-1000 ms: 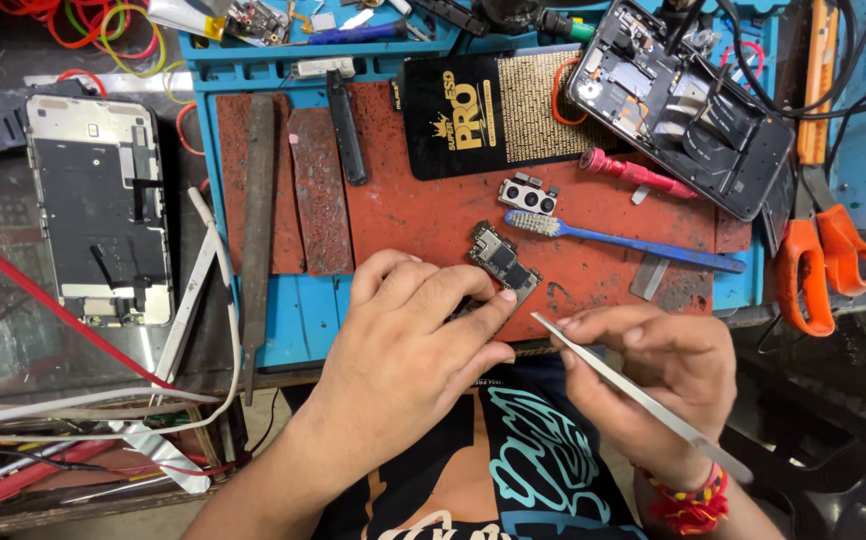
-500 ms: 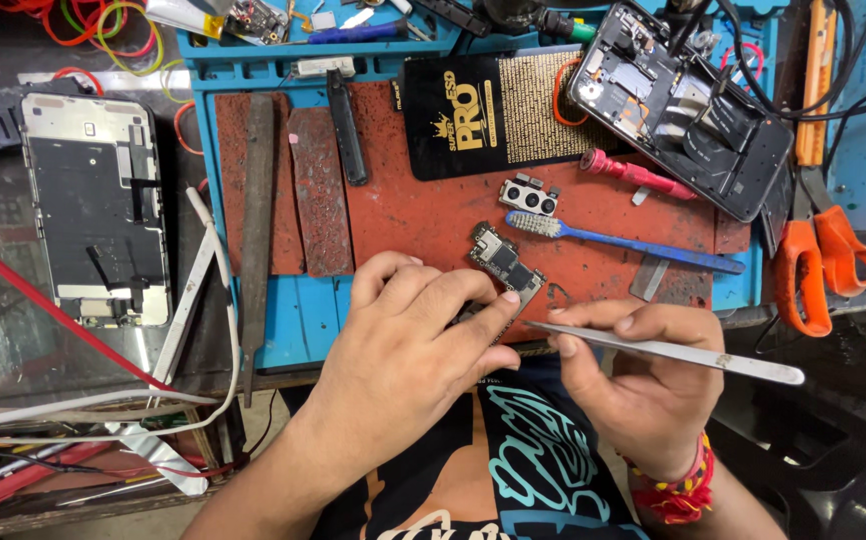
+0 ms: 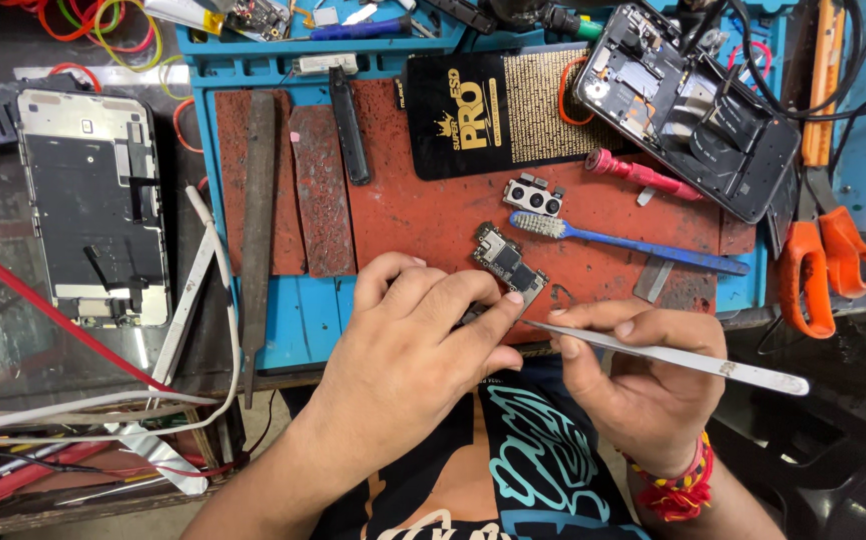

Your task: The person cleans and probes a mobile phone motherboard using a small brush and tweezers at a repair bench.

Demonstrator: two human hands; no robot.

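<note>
My left hand [image 3: 413, 345] rests at the near edge of the red work mat [image 3: 423, 210], fingertips pressing the lower end of a small phone circuit board [image 3: 506, 262]. My right hand [image 3: 643, 385] grips metal tweezers [image 3: 668, 357], lying almost level with the tip pointing left, close to my left fingertips and the board's near end. A blue toothbrush [image 3: 633, 243] and a small camera module [image 3: 533, 194] lie just beyond the board.
An opened phone body [image 3: 698, 110] lies at the back right, with orange scissors [image 3: 818, 250] beside it. A phone screen frame [image 3: 93, 205] lies left. A metal file [image 3: 256, 230], a black card [image 3: 488, 110] and a red screwdriver [image 3: 638, 172] lie on the mat.
The tweezers have swung from pointing down to the right to lying almost level, tip toward my left fingertips. My left hand has barely moved.
</note>
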